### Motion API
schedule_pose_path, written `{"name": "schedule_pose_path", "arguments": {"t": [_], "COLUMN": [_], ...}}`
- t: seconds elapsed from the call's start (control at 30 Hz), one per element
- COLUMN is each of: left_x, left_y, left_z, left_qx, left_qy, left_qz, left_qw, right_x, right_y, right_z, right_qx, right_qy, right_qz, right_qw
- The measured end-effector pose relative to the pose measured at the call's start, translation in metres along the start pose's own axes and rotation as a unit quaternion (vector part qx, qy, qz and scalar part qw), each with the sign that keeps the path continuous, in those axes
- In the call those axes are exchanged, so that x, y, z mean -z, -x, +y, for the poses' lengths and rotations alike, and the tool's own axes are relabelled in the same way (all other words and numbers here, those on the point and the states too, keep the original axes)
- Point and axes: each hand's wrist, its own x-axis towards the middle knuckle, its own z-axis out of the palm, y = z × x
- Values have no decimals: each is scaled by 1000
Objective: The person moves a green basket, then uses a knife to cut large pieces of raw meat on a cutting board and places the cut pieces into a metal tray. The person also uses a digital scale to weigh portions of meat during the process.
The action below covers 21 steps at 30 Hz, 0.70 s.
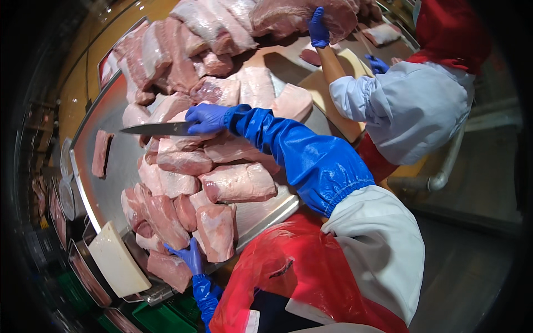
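My right hand (207,118), in a purple glove and blue sleeve cover, is closed round the handle of a long-bladed knife (155,129). Its blade points left, over the pile of pale pink meat cuts. My left hand (190,257), gloved the same way, is low at the near edge of the pile. Its visible fingers are spread, against or very near a meat piece (169,270); contact is hard to judge. Just beyond it stands a thick meat cut (216,232), and a fat-covered cut (239,183) lies between my two hands.
The metal table (114,194) has a raised rim. A narrow meat strip (101,154) lies at its left. A white board (118,260) leans at the near left corner, above green crates (166,316). Across the table, a co-worker's gloved hand (318,29) touches a large meat slab (277,16).
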Motion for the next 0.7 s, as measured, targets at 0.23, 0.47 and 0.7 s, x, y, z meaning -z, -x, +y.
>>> {"name": "schedule_pose_path", "arguments": {"t": [0.23, 0.47, 0.7], "left_x": [-10, -18, -19], "left_y": [-2, -4, 0], "left_z": [-14, -29, -8], "left_qx": [-14, -56, 7], "left_qy": [-57, -49, -97], "left_qz": [19, 50, 29], "left_qw": [998, 996, 995], "right_x": [9, 13, 23], "right_y": [73, 152, 208], "right_z": [-123, -144, -131], "right_qx": [-68, -142, -196], "right_qy": [-197, -245, -280], "right_qz": [104, 37, 78], "right_qw": [972, 958, 937]}}
